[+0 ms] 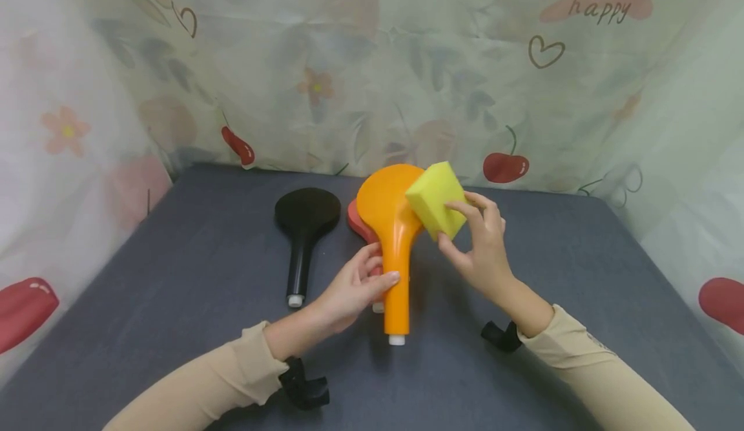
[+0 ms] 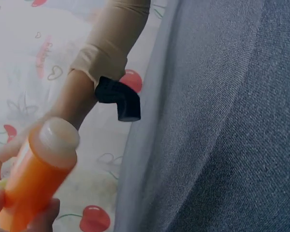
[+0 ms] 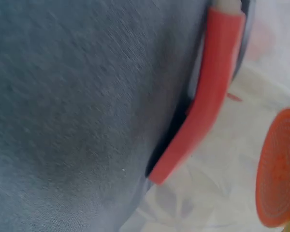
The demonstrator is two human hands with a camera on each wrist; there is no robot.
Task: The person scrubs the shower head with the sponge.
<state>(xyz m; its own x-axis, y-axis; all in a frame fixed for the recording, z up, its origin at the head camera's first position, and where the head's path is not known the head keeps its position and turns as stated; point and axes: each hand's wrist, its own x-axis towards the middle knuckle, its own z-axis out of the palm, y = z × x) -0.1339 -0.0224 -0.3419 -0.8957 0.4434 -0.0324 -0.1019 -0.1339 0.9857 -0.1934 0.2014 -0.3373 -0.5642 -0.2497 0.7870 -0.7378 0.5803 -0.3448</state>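
Note:
My left hand (image 1: 354, 289) grips the handle of an orange shower head (image 1: 389, 198), which is raised off the table with its smooth back toward the head camera. The white connector end (image 2: 58, 135) of its handle shows in the left wrist view. Its dotted spray face (image 3: 280, 169) appears at the right edge of the right wrist view. My right hand (image 1: 485, 243) pinches a yellow sponge (image 1: 438, 198) between thumb and fingers, at the right edge of the orange head. The sponge overlaps that edge in the head view.
Behind the orange one lies a red shower head (image 3: 208, 96), mostly hidden in the head view. To the left, a black shower head (image 1: 305, 224) lies on the dark grey table (image 1: 203, 243). Patterned curtains (image 1: 372, 63) stand around the back and sides.

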